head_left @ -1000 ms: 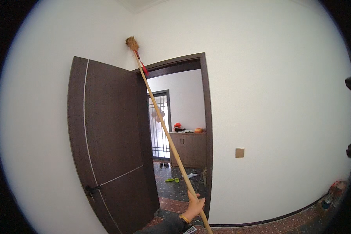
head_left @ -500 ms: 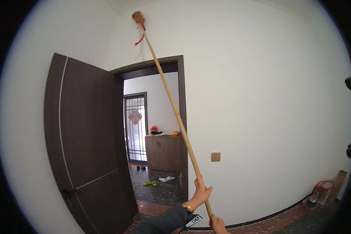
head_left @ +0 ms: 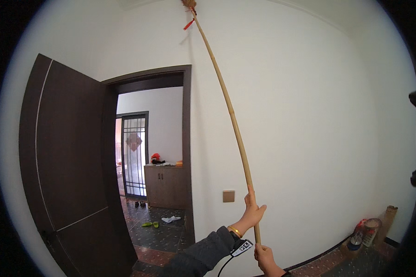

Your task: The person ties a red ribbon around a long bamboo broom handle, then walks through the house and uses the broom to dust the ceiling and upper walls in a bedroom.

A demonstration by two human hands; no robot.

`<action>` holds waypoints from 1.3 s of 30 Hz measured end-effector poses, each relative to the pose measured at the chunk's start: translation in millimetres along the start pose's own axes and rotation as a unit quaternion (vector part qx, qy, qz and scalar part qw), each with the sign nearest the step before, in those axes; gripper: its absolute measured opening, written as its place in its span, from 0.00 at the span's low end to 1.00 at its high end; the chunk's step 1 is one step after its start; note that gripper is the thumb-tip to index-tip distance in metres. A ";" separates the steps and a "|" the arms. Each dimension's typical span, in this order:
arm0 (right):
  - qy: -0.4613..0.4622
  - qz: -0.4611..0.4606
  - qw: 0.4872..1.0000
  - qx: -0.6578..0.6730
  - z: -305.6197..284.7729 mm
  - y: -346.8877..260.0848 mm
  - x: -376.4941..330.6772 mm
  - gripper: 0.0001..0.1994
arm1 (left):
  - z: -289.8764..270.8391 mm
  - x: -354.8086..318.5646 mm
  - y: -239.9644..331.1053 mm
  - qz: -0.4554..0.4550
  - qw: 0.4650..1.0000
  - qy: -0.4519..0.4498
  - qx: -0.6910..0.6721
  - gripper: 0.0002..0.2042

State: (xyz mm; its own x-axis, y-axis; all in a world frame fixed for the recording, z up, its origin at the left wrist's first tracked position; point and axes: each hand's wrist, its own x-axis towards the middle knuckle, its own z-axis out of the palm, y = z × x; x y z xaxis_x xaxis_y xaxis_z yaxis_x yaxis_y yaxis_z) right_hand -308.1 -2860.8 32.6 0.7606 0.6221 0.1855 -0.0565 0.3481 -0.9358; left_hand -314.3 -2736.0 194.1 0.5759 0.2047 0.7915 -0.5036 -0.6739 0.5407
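A long-handled brush duster (head_left: 231,113) with a pale bamboo pole slants up across the white wall, leaning to the left at its top. Its brown bristle head (head_left: 189,3) is high on the wall, partly cut off by the upper edge of the view. A red ribbon (head_left: 188,24) hangs just below the bristles. My left hand (head_left: 251,214) grips the pole below its middle, a gold bracelet (head_left: 235,231) at the wrist. Lower down, near the pole's bottom end, my right hand (head_left: 267,260) is closed around it.
A dark door (head_left: 69,157) stands ajar at the left. Through the doorway are a brown cabinet (head_left: 166,187), green slippers (head_left: 150,225) and a white cloth-like item (head_left: 171,219). A wall switch (head_left: 228,196) is near the pole. Cylindrical containers (head_left: 367,231) sit in the right corner.
The brush head has moved right and higher along the wall, away from the corner above the door. The view has turned right. Both hands keep their grip on the pole.
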 end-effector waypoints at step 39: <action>0.170 -0.071 0.982 -0.051 -210.2 -145.9 85.3 0.24 | 279.0 142.8 19.9 -0.111 0.941 -0.237 -0.216 0.34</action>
State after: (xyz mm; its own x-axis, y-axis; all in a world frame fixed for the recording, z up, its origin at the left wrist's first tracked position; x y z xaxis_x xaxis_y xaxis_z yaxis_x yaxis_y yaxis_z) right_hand -99.1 -3006.0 121.9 0.9290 0.2966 0.2214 0.1170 0.3322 -0.9359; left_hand -62.4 -2918.2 238.3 0.8683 -0.1032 0.4852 -0.4935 -0.2789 0.8238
